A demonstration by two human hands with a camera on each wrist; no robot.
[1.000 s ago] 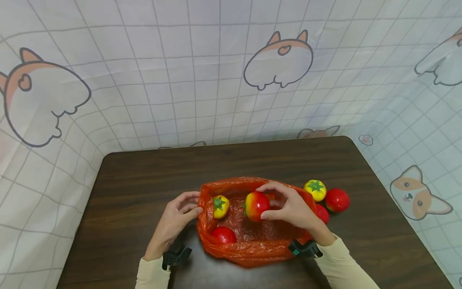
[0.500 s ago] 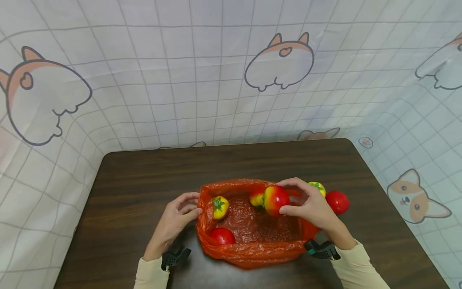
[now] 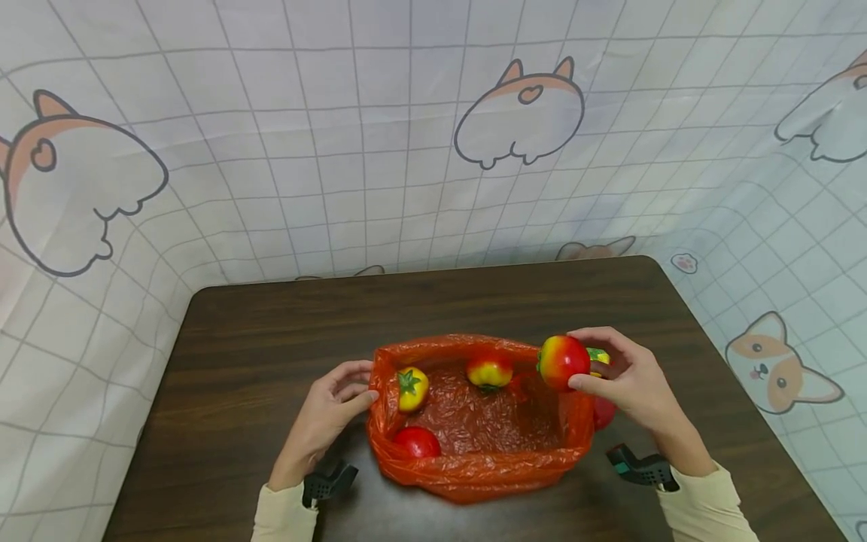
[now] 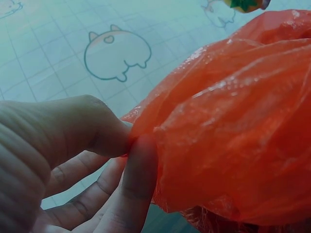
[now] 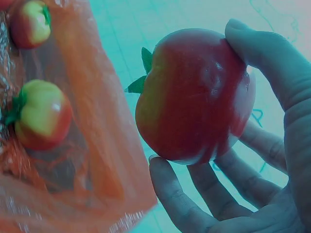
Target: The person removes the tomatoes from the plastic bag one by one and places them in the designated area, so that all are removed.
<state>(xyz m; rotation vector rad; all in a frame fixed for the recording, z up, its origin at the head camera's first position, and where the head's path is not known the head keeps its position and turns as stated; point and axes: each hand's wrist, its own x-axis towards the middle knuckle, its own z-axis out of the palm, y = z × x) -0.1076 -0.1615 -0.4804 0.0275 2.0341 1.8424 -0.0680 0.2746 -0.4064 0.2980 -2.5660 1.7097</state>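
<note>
An orange-red plastic bag [image 3: 474,470] lies on the table with its mouth spread wide. My left hand [image 3: 321,410] pinches its left rim between thumb and fingers, clearly seen in the left wrist view. Over the bag's right rim, my right hand [image 3: 633,380] holds a red-and-yellow tomato [image 5: 194,97] with green leaves, thumb on one side and fingertips on the other. Inside the bag sit a yellow tomato [image 3: 412,389] at the left, a red tomato [image 3: 418,442] at the front left, and a red-yellow tomato [image 3: 490,370] near the back.
Right of the bag, a yellow tomato [image 3: 599,356] and a red tomato [image 3: 603,412] show only partly around the right hand. The dark wooden table [image 3: 291,324] ends at a white gridded cloth backdrop [image 3: 393,165].
My right hand has carried its tomato rightward from above the bag's middle to its right rim, uncovering the red-yellow tomato at the back. The left hand stays at the left rim.
</note>
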